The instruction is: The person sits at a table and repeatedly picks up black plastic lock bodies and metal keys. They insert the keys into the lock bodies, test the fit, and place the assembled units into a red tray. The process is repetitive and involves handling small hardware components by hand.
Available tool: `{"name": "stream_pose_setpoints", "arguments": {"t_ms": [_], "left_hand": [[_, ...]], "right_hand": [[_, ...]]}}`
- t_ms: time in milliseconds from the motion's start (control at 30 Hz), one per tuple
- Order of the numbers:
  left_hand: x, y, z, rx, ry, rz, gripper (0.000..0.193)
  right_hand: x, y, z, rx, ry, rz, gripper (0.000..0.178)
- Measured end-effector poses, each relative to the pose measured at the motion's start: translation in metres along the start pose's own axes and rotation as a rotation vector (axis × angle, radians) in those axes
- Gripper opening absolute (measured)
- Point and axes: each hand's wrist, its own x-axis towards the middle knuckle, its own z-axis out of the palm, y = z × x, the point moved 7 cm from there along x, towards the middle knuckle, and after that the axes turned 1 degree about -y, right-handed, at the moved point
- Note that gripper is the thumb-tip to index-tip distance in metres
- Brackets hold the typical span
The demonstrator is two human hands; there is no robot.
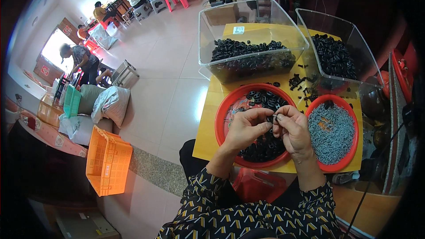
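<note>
My left hand (247, 127) pinches a small black plastic part (269, 118) between thumb and fingertips. Close against it, my right hand (293, 132) grips a tiny silvery piece that looks like a screw (275, 116); the fingers partly hide both pieces. Both hands are over a round red tray (218, 121), where many black oval plastic parts with holes (261, 151) lie. To the right of my right hand stands a second red tray (356, 128) full of small silvery screws (330, 135).
Two clear plastic bins (254, 57) (372, 68) of black parts stand at the table's far side. Loose black pieces (296, 81) lie between bins and trays on the yellow table (206, 139). An orange crate (108, 161) and sacks (110, 104) sit leftward; people (84, 64) are farther off.
</note>
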Motion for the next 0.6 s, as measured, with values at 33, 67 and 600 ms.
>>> {"name": "stream_pose_setpoints", "arguments": {"t_ms": [33,67,600], "left_hand": [[0.0,-0.002,-0.002,0.03,0.011,0.007,0.018],[0.001,-0.005,-0.004,0.063,0.02,0.016,0.018],[0.006,-0.026,-0.023,-0.35,0.108,-0.102,0.021]], "right_hand": [[0.0,0.001,0.0,0.006,0.005,0.01,0.008],[0.001,0.002,0.0,0.0,0.002,0.02,0.008],[0.006,0.009,-0.004,-0.115,-0.011,0.025,0.009]]}}
